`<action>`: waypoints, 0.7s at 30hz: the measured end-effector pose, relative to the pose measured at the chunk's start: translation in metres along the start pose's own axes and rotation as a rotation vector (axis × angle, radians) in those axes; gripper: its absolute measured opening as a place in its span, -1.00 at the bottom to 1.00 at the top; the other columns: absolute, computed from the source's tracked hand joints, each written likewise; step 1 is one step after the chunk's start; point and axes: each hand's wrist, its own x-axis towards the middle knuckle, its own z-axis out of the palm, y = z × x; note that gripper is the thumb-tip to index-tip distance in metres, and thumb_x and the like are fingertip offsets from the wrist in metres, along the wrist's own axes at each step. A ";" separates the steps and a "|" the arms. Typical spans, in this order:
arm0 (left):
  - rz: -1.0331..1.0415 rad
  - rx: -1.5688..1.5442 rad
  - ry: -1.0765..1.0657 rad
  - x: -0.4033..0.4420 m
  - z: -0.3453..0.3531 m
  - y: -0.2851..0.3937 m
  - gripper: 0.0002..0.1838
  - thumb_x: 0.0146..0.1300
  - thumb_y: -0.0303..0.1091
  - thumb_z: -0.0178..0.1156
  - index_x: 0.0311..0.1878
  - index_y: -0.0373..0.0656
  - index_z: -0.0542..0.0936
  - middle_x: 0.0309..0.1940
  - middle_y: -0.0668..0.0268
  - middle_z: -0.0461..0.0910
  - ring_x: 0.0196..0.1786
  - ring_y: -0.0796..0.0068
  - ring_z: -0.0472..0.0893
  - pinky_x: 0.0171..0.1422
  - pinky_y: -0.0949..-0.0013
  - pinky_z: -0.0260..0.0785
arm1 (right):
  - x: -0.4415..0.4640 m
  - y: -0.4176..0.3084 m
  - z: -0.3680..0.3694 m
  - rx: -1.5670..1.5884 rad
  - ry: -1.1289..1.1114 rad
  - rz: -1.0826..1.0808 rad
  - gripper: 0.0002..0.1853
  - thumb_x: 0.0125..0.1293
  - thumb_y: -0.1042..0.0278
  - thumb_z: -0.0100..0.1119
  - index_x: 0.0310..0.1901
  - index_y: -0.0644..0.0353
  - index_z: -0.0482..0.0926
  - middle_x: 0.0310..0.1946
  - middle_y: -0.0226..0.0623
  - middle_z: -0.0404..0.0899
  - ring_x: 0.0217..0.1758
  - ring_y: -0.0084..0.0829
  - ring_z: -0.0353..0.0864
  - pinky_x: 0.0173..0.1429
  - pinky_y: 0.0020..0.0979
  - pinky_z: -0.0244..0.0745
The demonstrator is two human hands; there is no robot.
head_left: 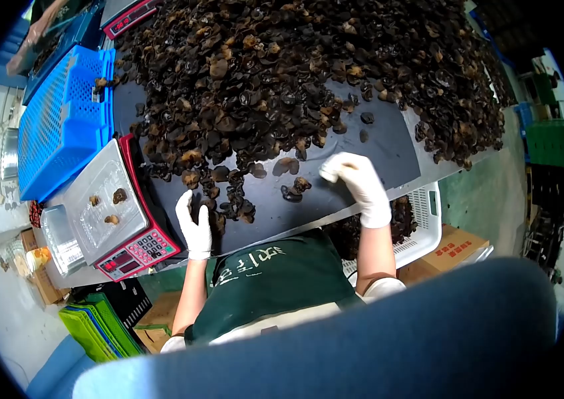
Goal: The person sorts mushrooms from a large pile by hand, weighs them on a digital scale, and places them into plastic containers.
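Note:
A large heap of dark wood ear mushrooms (249,80) covers most of the black table top (388,130). My left hand (195,229), in a white glove, is at the table's near edge beside a few loose mushrooms (237,199). Its thumb and fingers are apart, and nothing shows between them. To the right, my right hand (360,183), also gloved in white, hovers over the bare part of the table with its fingers curled together. Whatever they may hold is hidden. A small clump of mushrooms (295,189) lies left of that hand.
On the left stands a red digital scale (137,256) with several mushroom pieces on its steel pan (99,199). Behind it is a blue plastic crate (62,126). A white basket (428,226) holding mushrooms sits below the table edge. Another person's arm (36,33) shows at top left.

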 end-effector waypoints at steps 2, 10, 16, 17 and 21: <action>0.004 0.000 -0.012 0.002 0.001 0.001 -0.50 0.30 -0.45 0.21 0.31 -0.26 0.41 0.25 0.13 0.41 0.30 0.21 0.43 0.44 0.24 0.23 | 0.016 0.014 0.031 -0.488 0.096 -0.006 -0.72 0.21 0.30 0.37 -0.09 0.24 0.67 -0.31 -0.41 0.68 -0.36 -0.61 0.52 -0.15 -0.53 0.48; 0.014 0.065 0.019 0.005 -0.009 0.003 -0.51 0.30 -0.45 0.21 0.30 -0.26 0.42 0.23 0.11 0.41 0.30 0.18 0.43 0.44 0.24 0.23 | 0.022 0.045 0.025 -0.210 0.031 0.076 -0.79 0.17 0.39 0.23 -0.18 0.28 0.66 -0.29 -0.33 0.68 -0.23 -0.59 0.56 -0.13 -0.48 0.48; -0.017 0.054 0.017 0.002 -0.011 -0.007 -0.51 0.30 -0.47 0.19 0.30 -0.26 0.41 0.24 0.14 0.41 0.30 0.23 0.43 0.44 0.25 0.24 | -0.007 0.041 -0.040 0.846 -0.488 -0.339 -0.60 0.16 0.08 0.38 -0.22 0.32 0.67 -0.54 -0.23 0.55 -0.52 -0.38 0.39 -0.40 -0.39 0.22; -0.011 0.058 0.011 0.003 -0.010 -0.008 -0.52 0.30 -0.47 0.19 0.29 -0.27 0.42 0.23 0.13 0.42 0.30 0.22 0.43 0.43 0.24 0.25 | -0.014 0.038 -0.041 0.660 -0.237 -0.224 -0.61 0.17 0.07 0.40 -0.20 0.28 0.68 -0.48 -0.24 0.59 -0.46 -0.41 0.42 -0.37 -0.41 0.25; 0.166 0.228 -0.015 0.014 0.001 0.007 -0.55 0.27 -0.44 0.21 0.24 -0.25 0.48 0.21 0.05 0.45 0.30 0.08 0.43 0.44 0.16 0.21 | -0.004 0.026 0.013 -0.573 -0.034 0.061 -0.69 0.18 0.20 0.37 -0.13 0.22 0.69 -0.30 -0.39 0.65 -0.29 -0.58 0.56 -0.12 -0.50 0.48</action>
